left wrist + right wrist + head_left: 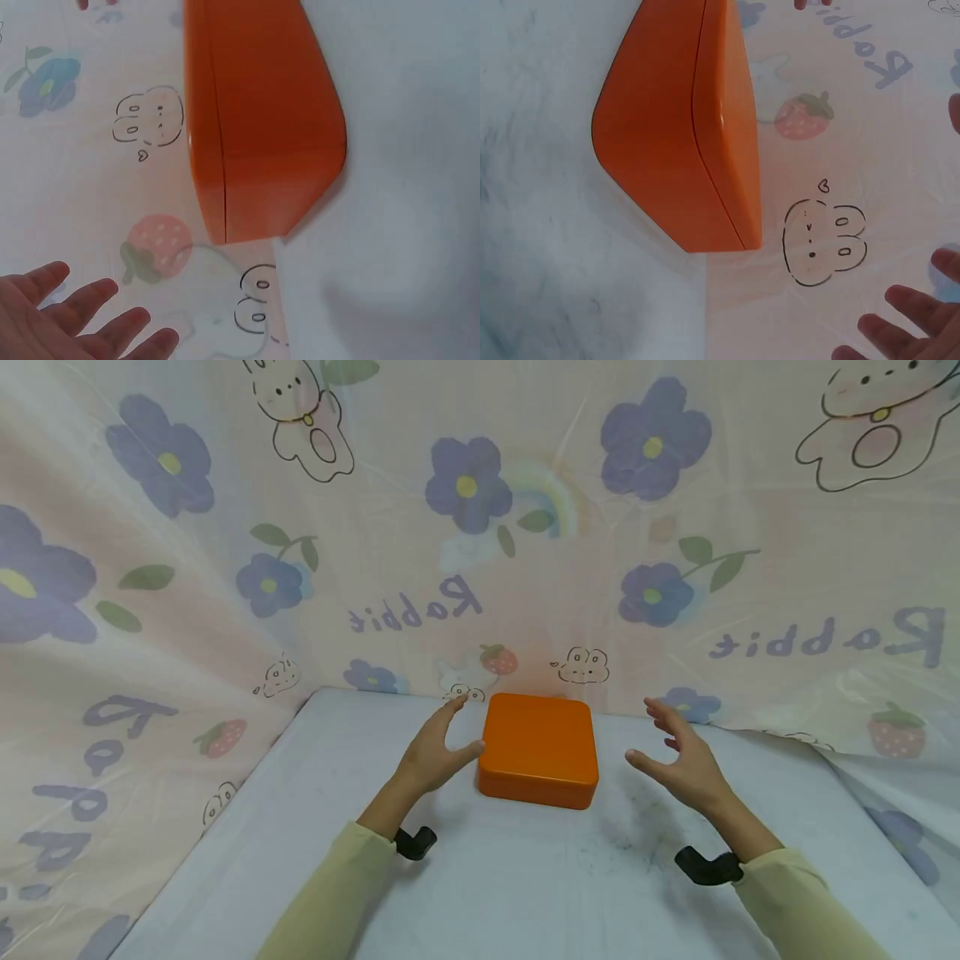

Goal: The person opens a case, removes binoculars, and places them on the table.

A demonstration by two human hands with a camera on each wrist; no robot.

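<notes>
An orange box [538, 743] with rounded corners sits on the white tabletop between the two hands. A thin seam below its top edge, like that of a lid, shows on the box [262, 112] in the left wrist view and on the box [660, 120] in the right wrist view. Just left of it is my left hand [431, 756], fingers spread; the thumb tip appears at the box's edge, and whether it touches cannot be told. To the right, my right hand [686, 768] hovers with fingers parted, a gap between it and the box. Neither hand holds anything.
A patterned curtain [540, 577] with flowers and rabbits hangs behind the table [525, 877] and along its left side. Dark smudges [637, 835] mark the tabletop right of the box. Black bands [708, 866] are worn on both wrists, below pale yellow sleeves.
</notes>
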